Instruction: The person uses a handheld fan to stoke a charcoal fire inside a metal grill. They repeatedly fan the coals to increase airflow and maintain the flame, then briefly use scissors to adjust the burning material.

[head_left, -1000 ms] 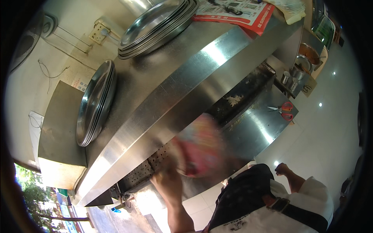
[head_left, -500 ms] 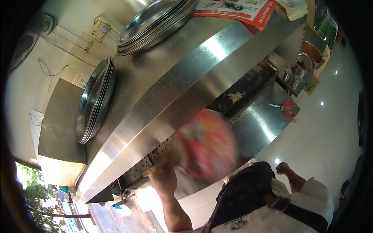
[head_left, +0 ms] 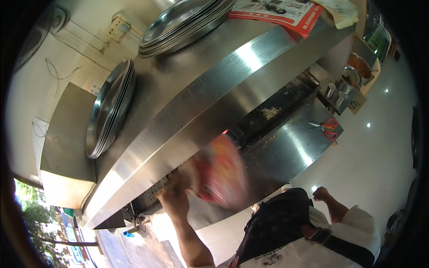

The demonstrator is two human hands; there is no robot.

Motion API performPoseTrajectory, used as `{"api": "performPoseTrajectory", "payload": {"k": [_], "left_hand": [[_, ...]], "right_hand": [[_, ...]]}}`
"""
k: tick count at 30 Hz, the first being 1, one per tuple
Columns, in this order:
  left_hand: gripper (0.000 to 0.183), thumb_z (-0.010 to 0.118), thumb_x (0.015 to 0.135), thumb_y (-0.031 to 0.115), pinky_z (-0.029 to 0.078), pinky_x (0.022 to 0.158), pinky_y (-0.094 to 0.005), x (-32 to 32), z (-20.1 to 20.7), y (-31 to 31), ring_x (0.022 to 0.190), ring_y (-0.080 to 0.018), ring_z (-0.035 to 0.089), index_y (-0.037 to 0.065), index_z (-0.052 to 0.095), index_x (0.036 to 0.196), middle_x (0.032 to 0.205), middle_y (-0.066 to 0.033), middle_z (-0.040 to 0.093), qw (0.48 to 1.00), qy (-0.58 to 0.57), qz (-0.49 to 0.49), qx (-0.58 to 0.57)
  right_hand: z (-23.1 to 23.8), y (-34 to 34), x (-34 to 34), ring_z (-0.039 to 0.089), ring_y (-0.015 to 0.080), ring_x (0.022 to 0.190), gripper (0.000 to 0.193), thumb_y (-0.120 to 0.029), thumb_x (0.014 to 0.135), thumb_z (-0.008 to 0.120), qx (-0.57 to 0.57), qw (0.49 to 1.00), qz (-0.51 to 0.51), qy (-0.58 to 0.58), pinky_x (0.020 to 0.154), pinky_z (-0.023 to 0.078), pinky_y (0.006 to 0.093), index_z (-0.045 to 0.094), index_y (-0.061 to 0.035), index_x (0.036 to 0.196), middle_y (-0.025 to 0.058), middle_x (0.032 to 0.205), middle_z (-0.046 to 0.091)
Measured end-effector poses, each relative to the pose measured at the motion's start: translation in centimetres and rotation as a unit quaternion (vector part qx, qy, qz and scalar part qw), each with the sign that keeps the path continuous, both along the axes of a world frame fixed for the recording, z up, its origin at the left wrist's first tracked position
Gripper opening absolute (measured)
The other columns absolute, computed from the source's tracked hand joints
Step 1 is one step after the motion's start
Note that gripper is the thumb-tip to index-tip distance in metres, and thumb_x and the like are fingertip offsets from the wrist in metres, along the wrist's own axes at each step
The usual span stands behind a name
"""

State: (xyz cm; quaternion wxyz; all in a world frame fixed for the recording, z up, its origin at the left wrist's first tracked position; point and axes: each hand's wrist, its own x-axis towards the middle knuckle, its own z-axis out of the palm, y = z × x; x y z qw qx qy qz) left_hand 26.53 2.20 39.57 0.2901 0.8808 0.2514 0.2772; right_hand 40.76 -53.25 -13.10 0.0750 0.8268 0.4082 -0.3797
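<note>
Our left hand (head_left: pixel 173 196) grips a blurred red fan (head_left: pixel 220 175), raised just under the steel hood (head_left: pixel 214 94) above the grill (head_left: pixel 272 118). Our right hand (head_left: pixel 321 194) is a loose fist, holding nothing, near the scissors (head_left: pixel 328 127).

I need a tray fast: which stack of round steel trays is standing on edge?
The left stack of round steel trays, leaning against the wall; the other stack lies flat on the steel hood.

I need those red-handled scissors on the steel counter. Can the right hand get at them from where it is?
Probably yes: the right hand hangs empty beside the counter, and the scissors lie uncovered near its edge.
</note>
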Motion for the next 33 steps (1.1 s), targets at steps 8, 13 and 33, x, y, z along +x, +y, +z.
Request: {"api": "performPoseTrajectory", "payload": {"k": [8,13,33], "left_hand": [[0.015,0.065,0.094,-0.003,0.060,0.064,-0.0414,0.0,-1.3,0.2,0.074,-0.0301,0.076,-0.006,0.072,0.107,0.083,-0.0214,0.075,0.991,-0.038,0.050,0.119],[0.015,0.062,0.095,0.002,0.059,0.066,-0.0388,1.0,1.3,-1.7,0.071,-0.0351,0.073,-0.005,0.074,0.090,0.086,-0.0221,0.075,0.995,-0.023,0.060,0.080],[0.022,0.058,0.094,-0.001,0.048,0.043,-0.0368,0.1,-1.3,0.7,0.054,-0.0243,0.068,0.002,0.072,0.077,0.073,-0.0186,0.072,0.951,0.035,0.229,0.203]], "right_hand": [[0.3,-1.0,0.2,0.073,0.0325,0.093,0.027,-0.038,0.079,0.080,0.000,1.000,-0.011,-0.002,0.081,0.061,0.0445,0.078,-0.0156,0.093,0.0094,0.094,0.075],[1.3,0.0,0.8,0.073,0.0320,0.095,0.026,-0.037,0.080,0.079,-0.004,1.000,-0.011,0.019,0.081,0.061,0.0467,0.078,-0.0163,0.097,0.0083,0.096,0.075],[0.1,-1.7,1.1,0.073,0.0338,0.098,0.029,-0.038,0.079,0.082,-0.023,1.000,0.009,-0.009,0.082,0.061,0.0482,0.080,-0.0167,0.098,0.0092,0.101,0.076]]}}
